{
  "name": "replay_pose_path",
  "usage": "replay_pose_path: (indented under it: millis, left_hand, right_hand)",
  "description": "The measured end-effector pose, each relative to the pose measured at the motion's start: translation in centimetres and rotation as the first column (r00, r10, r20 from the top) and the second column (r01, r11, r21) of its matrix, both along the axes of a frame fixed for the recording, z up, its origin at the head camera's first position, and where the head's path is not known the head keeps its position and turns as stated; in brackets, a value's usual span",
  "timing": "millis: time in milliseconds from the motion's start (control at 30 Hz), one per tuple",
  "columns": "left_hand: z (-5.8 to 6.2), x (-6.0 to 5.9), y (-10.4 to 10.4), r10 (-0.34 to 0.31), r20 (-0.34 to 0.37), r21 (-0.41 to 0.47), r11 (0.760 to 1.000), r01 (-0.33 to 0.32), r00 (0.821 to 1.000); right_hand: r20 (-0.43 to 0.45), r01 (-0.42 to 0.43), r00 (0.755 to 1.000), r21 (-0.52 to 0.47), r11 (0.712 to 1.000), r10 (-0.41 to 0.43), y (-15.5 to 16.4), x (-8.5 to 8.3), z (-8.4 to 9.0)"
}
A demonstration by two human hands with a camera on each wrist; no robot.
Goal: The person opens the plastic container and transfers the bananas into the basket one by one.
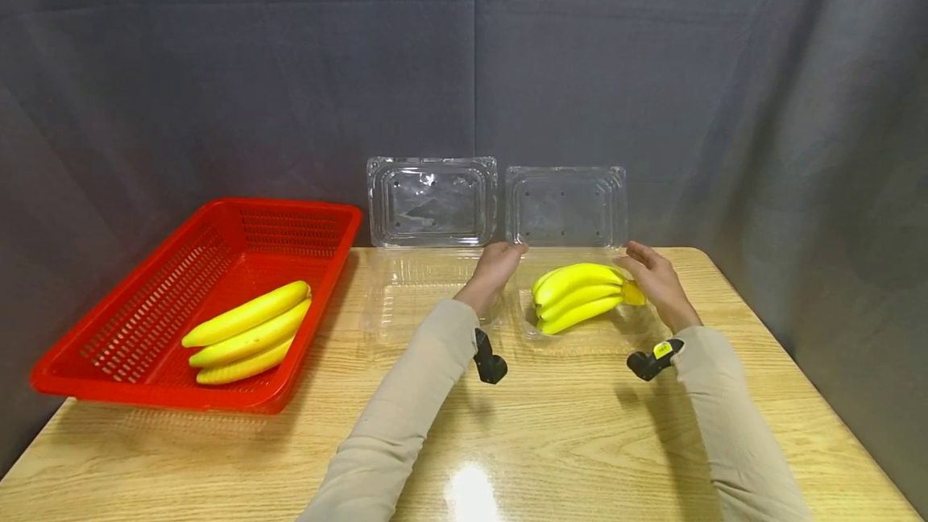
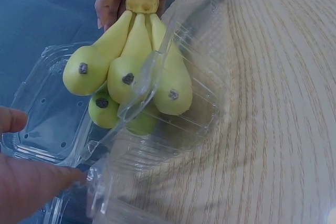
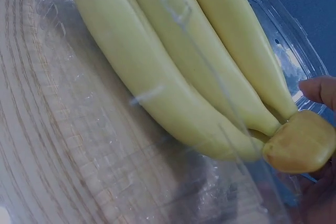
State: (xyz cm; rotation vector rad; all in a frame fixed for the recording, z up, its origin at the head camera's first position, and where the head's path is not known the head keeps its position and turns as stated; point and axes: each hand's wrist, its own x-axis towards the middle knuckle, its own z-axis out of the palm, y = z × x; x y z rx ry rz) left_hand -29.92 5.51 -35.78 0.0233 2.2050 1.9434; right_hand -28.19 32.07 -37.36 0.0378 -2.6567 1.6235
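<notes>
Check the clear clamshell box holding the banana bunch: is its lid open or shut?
Open. The clamshell box has its lid standing upright behind the banana bunch, against the backdrop; the left hand touches its lower edge.

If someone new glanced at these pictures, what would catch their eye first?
Probably the banana bunch in the open clear clamshell container at table centre, with the right hand at its stem and the left hand on the container's edge. Next, the red basket on the left, holding another banana bunch.
</notes>
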Motion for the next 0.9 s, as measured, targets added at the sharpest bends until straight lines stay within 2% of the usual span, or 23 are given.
replay_pose_path:
  millis: [500, 733, 900]
  left_hand:
    - [0.6, 0.4, -0.5, -0.033, -0.035, -0.016, 0.999, 0.032, 0.999]
    - [0.6, 0.5, -0.9, -0.049, -0.046, -0.086, 0.995, 0.045, 0.998]
    - [0.8, 0.8, -1.0, -0.070, -0.114, -0.152, 0.987, 0.052, 0.991]
  right_hand:
    - [-0.073, 0.059, 0.996, 0.041, 0.997, -0.056, 0.4, 0.2, 0.3]
    - [-0.127, 0.065, 0.990, 0.017, 0.998, -0.062, 0.4, 0.8, 0.8]
    - [-0.155, 0.056, 0.987, 0.025, 0.998, -0.052, 0.5, 1.6, 1.3]
